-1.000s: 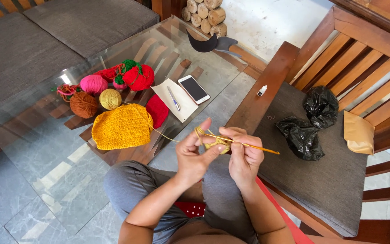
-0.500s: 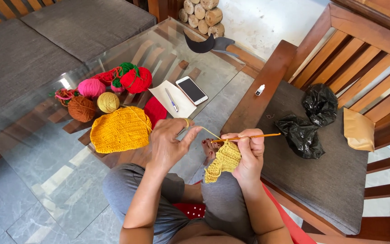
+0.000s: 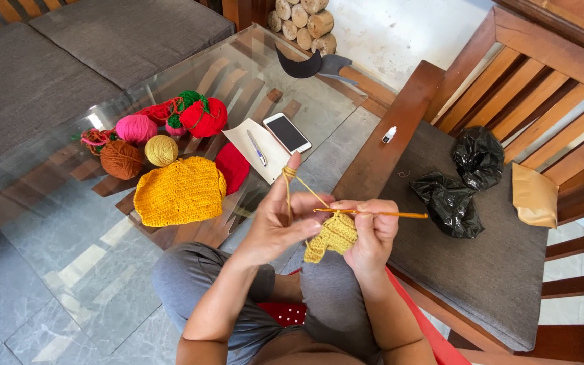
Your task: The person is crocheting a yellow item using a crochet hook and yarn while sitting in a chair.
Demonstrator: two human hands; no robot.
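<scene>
A smartphone (image 3: 287, 132) lies flat on the glass table (image 3: 69, 223) — a slim rectangle with a white frame and a dark, blank screen, touching the right edge of a white sheet of paper (image 3: 255, 145). Over on the grey seat cushion (image 3: 481, 270), two crumpled black plastic bags (image 3: 464, 182) sit just beside each other, and a flat tan paper package (image 3: 534, 196) rests near the far edge — plain, no label showing. A tiny white bottle (image 3: 389, 134) stands on the wooden armrest (image 3: 390, 128).
</scene>
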